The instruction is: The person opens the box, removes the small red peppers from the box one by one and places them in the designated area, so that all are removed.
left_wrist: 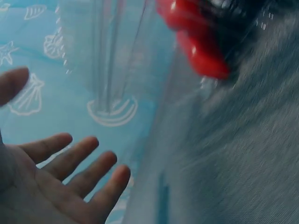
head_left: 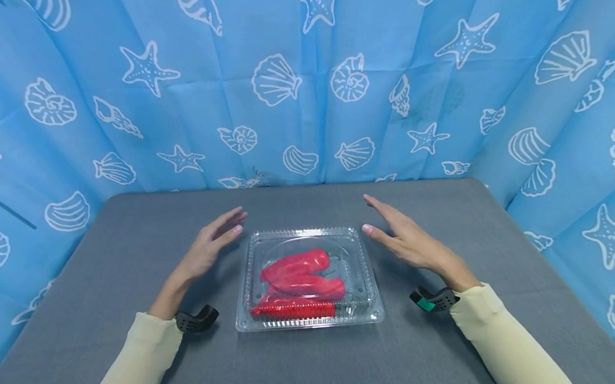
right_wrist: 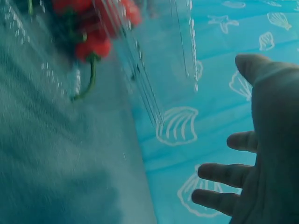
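A clear plastic clamshell container (head_left: 241, 304) sits on the table between my two hands, with long red peppers (head_left: 296, 266) showing through it. Green stems appear on the peppers (right_wrist: 93, 46) in the right wrist view. To the container's left, my left hand (head_left: 210, 245) is held up with the fingers extended and the palm turned inward. On the other side my right hand (head_left: 408, 238) mirrors it, thumb apart from the straight fingers. Neither hand holds anything. The left wrist view shows the left palm and spread fingers beside the clear plastic.
A grey cloth covers the table (head_left: 318, 364). Behind it and along both sides hangs a blue curtain (head_left: 287, 34) printed with white shells and starfish. A black band (head_left: 198, 319) is on the left wrist, and another band (head_left: 434, 299) with a green patch is on the right.
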